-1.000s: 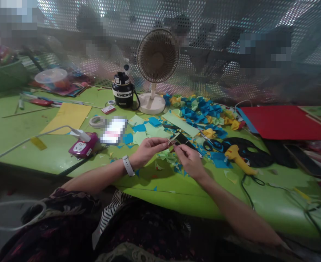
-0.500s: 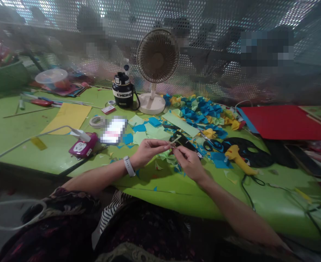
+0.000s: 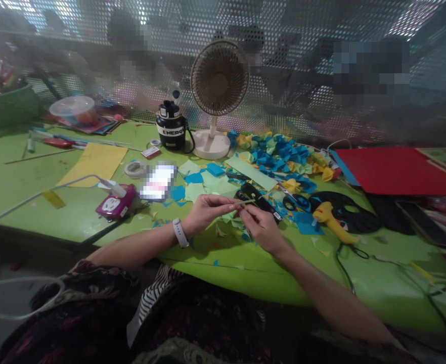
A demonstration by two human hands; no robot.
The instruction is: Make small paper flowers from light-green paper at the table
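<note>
head-worn view faces forward and down, close over left hand (image 3: 208, 215) and right hand (image 3: 263, 228).

Dark top with maroon floral print (image 3: 204, 323), left sleeve (image 3: 101, 283) at 7 o'clock. Black-and-white striped fabric (image 3: 157, 296) at 6 o'clock. White strap watch (image 3: 180, 232) on left wrist (image 3: 191, 222). Forearms bare.

I read this as a paper-craft workstation: a green worktable (image 3: 29, 177) holds cut coloured paper (image 3: 279, 151), scissors (image 3: 295, 202) and a hot glue gun (image 3: 331, 222), with a perforated metal screen (image 3: 295, 30) behind.
</note>
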